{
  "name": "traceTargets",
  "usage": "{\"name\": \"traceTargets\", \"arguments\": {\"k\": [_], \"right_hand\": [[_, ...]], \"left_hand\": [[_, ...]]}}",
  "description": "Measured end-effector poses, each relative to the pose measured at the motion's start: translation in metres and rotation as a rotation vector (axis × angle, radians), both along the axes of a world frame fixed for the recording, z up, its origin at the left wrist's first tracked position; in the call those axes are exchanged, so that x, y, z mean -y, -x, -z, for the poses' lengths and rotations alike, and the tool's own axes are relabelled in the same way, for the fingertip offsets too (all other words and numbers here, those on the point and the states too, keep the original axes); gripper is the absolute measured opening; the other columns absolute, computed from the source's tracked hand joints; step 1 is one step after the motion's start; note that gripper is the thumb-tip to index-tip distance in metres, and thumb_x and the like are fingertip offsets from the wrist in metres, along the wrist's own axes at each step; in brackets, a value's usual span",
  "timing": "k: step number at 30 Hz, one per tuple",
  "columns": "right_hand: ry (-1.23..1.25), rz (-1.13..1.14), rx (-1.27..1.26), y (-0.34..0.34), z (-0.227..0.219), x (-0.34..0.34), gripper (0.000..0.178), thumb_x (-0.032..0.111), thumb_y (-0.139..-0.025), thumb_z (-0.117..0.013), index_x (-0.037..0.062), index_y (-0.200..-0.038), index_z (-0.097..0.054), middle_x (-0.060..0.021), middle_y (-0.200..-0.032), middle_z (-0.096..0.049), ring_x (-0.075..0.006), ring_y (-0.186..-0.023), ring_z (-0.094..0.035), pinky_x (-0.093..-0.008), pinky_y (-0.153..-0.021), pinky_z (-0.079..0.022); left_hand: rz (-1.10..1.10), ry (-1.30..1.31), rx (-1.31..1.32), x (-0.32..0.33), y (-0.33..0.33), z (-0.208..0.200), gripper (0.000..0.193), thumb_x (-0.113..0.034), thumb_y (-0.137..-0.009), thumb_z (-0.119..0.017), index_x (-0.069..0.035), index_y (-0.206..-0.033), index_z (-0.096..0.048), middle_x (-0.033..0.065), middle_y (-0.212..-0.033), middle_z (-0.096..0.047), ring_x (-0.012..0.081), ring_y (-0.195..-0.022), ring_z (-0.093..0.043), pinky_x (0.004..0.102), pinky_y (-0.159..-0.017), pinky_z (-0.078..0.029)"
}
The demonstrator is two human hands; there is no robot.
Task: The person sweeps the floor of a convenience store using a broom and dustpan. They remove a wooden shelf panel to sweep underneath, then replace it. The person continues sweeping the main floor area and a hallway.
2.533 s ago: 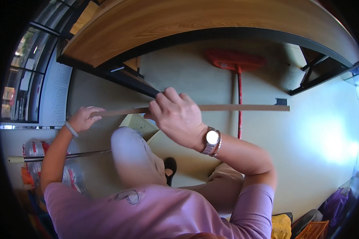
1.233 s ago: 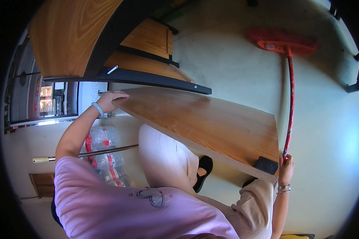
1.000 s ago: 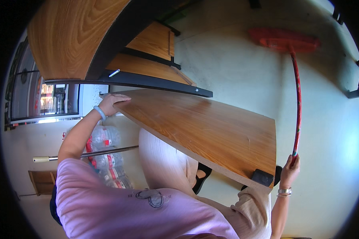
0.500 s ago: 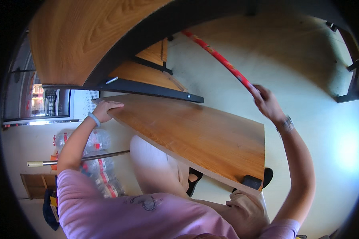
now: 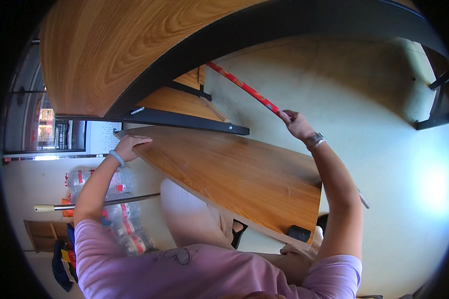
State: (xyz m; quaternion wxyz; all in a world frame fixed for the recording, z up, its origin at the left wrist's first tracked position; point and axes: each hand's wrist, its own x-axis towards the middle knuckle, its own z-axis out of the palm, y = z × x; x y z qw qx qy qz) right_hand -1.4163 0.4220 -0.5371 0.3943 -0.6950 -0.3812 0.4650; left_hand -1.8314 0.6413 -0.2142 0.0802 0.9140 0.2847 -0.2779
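Note:
My left hand (image 5: 129, 146) grips the upper left edge of a tilted wooden board (image 5: 229, 174), fingers lying over its face. The board leans over my legs, and a small black block (image 5: 299, 233) sits at its lower right corner. In my right hand (image 5: 299, 124) is a red patterned pole (image 5: 244, 88), held by its near end. The pole slants away up and left, and its far end is hidden behind the dark edge of a wood-grain tabletop (image 5: 100, 50).
A black metal frame bar (image 5: 189, 123) runs just beyond the board. Left of my knees lie several clear plastic bottles (image 5: 119, 214) and a metal rod with a pale handle (image 5: 45, 208). Another black frame leg (image 5: 434, 119) stands at the far right.
My right hand has moved left and slightly down with the red pole, pushing more of it out of sight. My left hand stays on the board.

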Motion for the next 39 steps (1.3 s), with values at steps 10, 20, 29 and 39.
{"name": "traceTargets", "arguments": {"k": [10,20,29,39], "right_hand": [[0.044,-0.022,0.631,-0.065,-0.07,0.148,0.03,0.043,-0.093,-0.051,0.0219,-0.107,-0.067,-0.0094,-0.074,-0.067,-0.0314,-0.065,-0.063,-0.0409,-0.057,-0.05],[0.033,0.155,1.023,-0.074,-0.106,0.143,0.026,0.032,-0.095,-0.05,0.0164,-0.111,-0.062,-0.0094,-0.067,-0.062,-0.029,-0.056,-0.062,-0.0394,-0.047,-0.048],[0.082,-0.043,0.901,-0.035,-0.089,0.044,0.051,0.011,-0.092,-0.044,0.0268,-0.14,-0.04,-0.0153,-0.082,-0.064,-0.0317,-0.069,-0.065,-0.0418,-0.059,-0.052],[0.081,-0.205,0.941,-0.02,-0.121,0.053,0.047,0.01,-0.094,-0.04,0.0267,-0.137,-0.046,-0.0129,-0.083,-0.064,-0.0282,-0.069,-0.065,-0.0383,-0.059,-0.053]], "left_hand": [[0.028,-0.013,0.029,-0.011,-0.014,-0.001,0.035,-0.001,-0.073,-0.065,-0.008,-0.108,-0.067,0.014,-0.108,-0.067,0.0305,-0.101,-0.063,0.0336,-0.092,-0.048],[-0.071,-0.038,0.04,-0.019,-0.013,0.0,0.023,-0.01,-0.078,-0.067,-0.009,-0.1,-0.07,0.0143,-0.102,-0.068,0.0316,-0.096,-0.064,0.0344,-0.087,-0.051],[-0.003,-0.024,0.087,-0.015,-0.007,0.002,0.024,-0.006,-0.076,-0.066,-0.008,-0.099,-0.07,0.0149,-0.102,-0.068,0.0315,-0.096,-0.064,0.0348,-0.088,-0.051],[-0.086,-0.016,0.04,-0.008,0.001,0.003,0.033,0.0,-0.076,-0.064,-0.006,-0.108,-0.067,0.0167,-0.109,-0.066,0.0324,-0.103,-0.062,0.0349,-0.093,-0.048]]}}
